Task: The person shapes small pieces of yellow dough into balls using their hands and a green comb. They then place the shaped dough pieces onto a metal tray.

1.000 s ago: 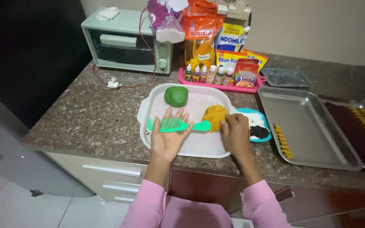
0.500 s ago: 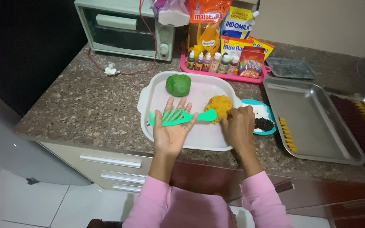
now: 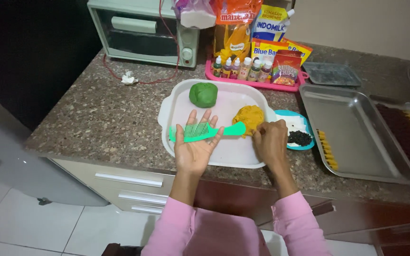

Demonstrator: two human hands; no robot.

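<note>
Orange dough, a rough rounded lump [image 3: 248, 117], sits at the right end of a white rectangular plastic tray [image 3: 233, 159] on the speckled granite tabletop [image 3: 96, 118], seen from the head camera. The right hand [image 3: 270, 142] curls over the lump's near edge, fingers bent and pinching at it; how much dough it grips cannot be told from here. The left hand [image 3: 196, 144] lies palm up and released, a green plastic comb [image 3: 204, 131] resting flat across its fingers, teeth pointing away, the handle tip reaching to the orange lump. A green dough ball [image 3: 203, 94] stands apart at the tray's far left corner.

Judged from this view, a small, even pinch taken cleanly from the edge would serve best, with the open palm kept level so the comb does not slide off.

Just right of the tray lies a small blue plate [image 3: 303, 137] with dark chips, then a large steel baking tray [image 3: 357, 137] carrying a short row of orange pieces. Behind stand a pink tray of small colouring bottles [image 3: 240, 70], packets, and a pale green toaster oven [image 3: 143, 31].
</note>
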